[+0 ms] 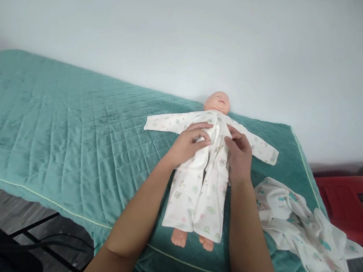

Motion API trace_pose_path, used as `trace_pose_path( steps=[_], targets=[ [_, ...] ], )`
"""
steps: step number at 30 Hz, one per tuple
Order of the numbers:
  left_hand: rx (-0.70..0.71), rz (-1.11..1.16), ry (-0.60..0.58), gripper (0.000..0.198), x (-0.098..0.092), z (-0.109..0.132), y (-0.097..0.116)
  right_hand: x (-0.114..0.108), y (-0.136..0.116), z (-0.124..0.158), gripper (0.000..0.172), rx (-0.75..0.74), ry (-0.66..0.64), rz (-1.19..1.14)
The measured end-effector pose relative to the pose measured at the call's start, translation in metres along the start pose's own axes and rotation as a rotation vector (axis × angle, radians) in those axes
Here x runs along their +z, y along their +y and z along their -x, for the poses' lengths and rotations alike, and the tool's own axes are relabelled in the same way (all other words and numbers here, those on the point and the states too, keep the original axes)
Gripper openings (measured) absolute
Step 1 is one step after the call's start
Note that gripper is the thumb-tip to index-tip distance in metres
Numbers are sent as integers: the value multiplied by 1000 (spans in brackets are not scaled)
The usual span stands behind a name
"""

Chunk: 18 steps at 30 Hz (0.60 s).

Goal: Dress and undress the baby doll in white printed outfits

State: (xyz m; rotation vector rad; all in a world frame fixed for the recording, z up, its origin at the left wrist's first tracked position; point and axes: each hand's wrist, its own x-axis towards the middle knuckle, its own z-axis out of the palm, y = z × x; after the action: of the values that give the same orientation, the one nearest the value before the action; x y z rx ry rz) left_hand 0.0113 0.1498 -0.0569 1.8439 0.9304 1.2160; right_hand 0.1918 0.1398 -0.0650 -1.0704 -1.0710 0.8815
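Observation:
A baby doll (217, 102) lies on its back, dressed in a white long-sleeved baby shirt (166, 121) and matching white trousers (180, 200) with small printed figures. Its sleeves spread out to both sides, and its bare feet stick out below the trouser legs. On the left side of the shirt's front opening, my left hand (191, 143) has its fingers closed on the cloth edge at chest height. Across from it, my right hand (240, 154) pinches the other front panel. Part of the doll's torso is hidden behind my hands.
A green quilted cover (73, 130) spreads over the table beneath the doll. To the right lies a crumpled white printed garment (301, 228), partly over the edge. A red plastic stool (348, 203) stands beyond the right side. Behind everything rises a pale wall (178, 33).

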Motion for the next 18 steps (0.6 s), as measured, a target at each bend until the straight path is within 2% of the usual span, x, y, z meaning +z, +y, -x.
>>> trace_pose_path(
  steps=[1,3,5,6,7,9,11,13,16,18],
  targets=[
    [-28,58,66,8,-1,-1,-2,-1,0,-1,23,31,65,-53],
    [-107,165,278,10,-2,-3,-8,-3,0,-4,24,84,218,-97],
    [-228,220,486,15,-5,-5,-15,-6,1,-6,25,136,354,-53],
    [-293,211,547,17,-6,-6,-19,-8,2,-7,25,164,395,-18],
    [-351,177,563,18,-7,-6,-21,-9,4,-8,27,190,411,18],
    [-406,52,497,23,-6,-7,-25,-10,7,-9,30,218,388,80],
    [-379,-69,404,31,-4,-7,-27,-10,12,-10,35,203,320,112],
    [-346,-119,366,26,-2,-8,-28,-9,15,-11,36,178,277,123],
    [-378,-116,397,13,-9,-11,-34,-11,17,-12,32,170,270,108],
    [-401,-163,466,6,-20,-12,-40,-16,16,-14,28,169,287,111]
  ],
)
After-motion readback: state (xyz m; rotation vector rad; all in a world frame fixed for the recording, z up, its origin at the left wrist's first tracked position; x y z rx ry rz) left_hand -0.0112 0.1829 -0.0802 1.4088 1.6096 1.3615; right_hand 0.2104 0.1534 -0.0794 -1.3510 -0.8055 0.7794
